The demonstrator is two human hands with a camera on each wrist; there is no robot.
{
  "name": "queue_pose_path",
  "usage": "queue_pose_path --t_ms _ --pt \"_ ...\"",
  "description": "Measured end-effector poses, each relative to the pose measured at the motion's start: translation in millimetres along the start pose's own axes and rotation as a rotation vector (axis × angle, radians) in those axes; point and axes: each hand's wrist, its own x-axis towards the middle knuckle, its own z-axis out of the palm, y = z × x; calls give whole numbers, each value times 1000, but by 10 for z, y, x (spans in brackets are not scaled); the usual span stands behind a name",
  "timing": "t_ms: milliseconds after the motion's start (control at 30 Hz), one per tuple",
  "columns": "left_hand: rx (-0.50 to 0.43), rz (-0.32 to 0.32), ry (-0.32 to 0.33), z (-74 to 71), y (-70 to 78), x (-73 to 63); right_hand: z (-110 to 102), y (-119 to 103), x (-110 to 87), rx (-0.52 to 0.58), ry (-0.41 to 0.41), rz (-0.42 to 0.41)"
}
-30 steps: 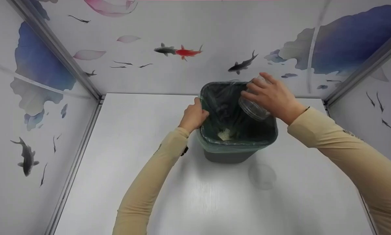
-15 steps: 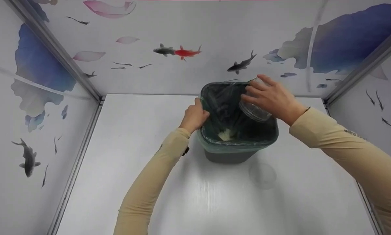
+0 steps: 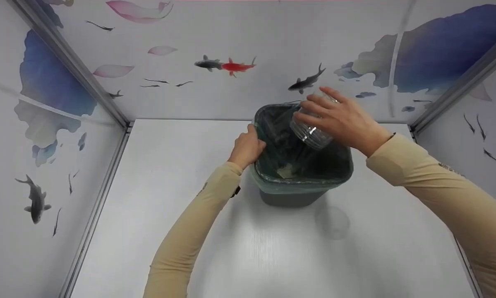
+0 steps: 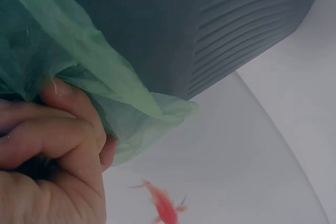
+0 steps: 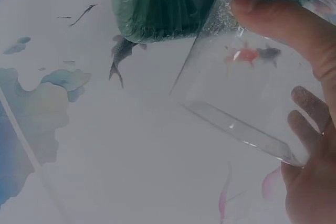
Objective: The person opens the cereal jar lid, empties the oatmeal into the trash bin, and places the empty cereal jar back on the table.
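My right hand (image 3: 341, 122) holds a clear plastic jar (image 3: 312, 134) tilted over the trash bin (image 3: 291, 200), its mouth pointing down into the opening. In the right wrist view, small pale bits cling inside the jar (image 5: 241, 98) near its rim, and the thumb lies along its side. My left hand (image 3: 247, 147) grips the bin's left rim. There, in the left wrist view, its fingers are curled against the green bin liner (image 4: 121, 82) that folds over the edge. A pale yellowish scrap (image 3: 286, 171) lies inside the bin.
A clear round disc, like a lid (image 3: 332, 222), lies on the white table (image 3: 181, 198) in front of the bin, to its right. A wall printed with fish (image 3: 237, 66) stands close behind the bin. Side panels close in the table at left and right.
My right hand has shifted left and slightly up with the jar, which is now nearer the middle of the bin's opening. The left hand has stayed at the rim.
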Motion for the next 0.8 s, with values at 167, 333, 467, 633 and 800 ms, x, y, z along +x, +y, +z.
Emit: queue_pose_path --t_ms 167,333,467,633,800 --pt "-15 -21 -16 -7 -9 -2 -6 -67 61 5 9 -14" --pt "-5 -13 -10 -16 -1 6 0 -88 93 -12 16 3" --pt "-4 -17 -13 -18 -8 1 41 -99 104 -44 3 25" --pt "-20 -18 -8 -10 -5 -1 124 -109 91 -126 -13 -10" --pt "-3 11 2 7 12 7 163 -111 10 -139 -13 -3"
